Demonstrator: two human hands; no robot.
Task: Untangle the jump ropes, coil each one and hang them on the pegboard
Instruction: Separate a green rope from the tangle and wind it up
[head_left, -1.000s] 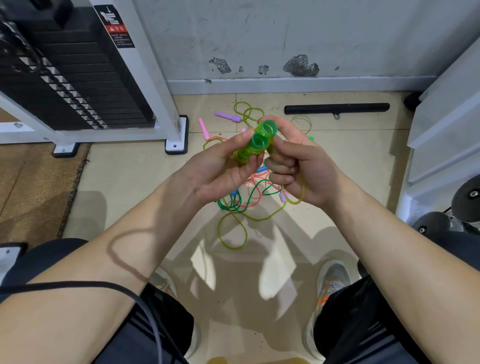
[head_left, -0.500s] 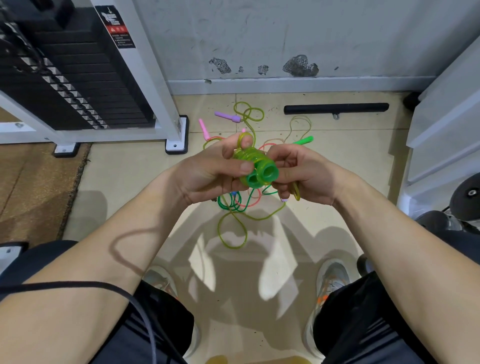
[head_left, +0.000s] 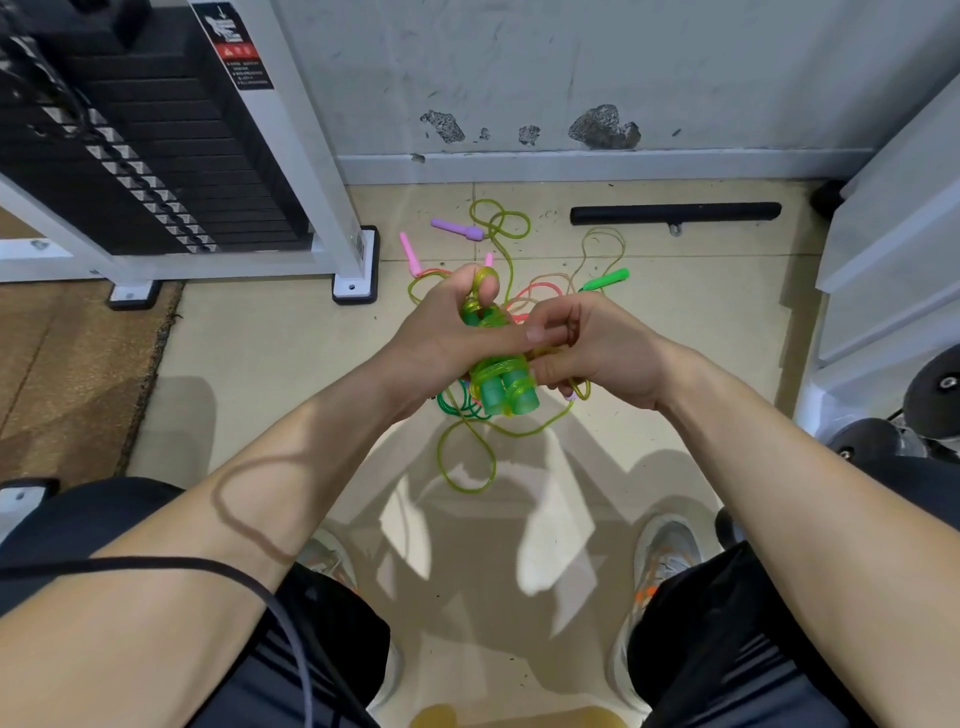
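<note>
Left hand (head_left: 441, 343) grips green handles (head_left: 506, 397), right hand (head_left: 602, 353) pinches yellow-green cord (head_left: 498, 370) wound round them. First rope mid-coil, my read; other ropes (head_left: 457, 408) tangled on floor (head_left: 260, 364), nothing hung.

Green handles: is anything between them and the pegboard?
The pegboard is out of view, so I cannot tell. The left hand grips the handles and the right hand pinches their rope, which trails into the pile on the floor and may hold it back.
</note>
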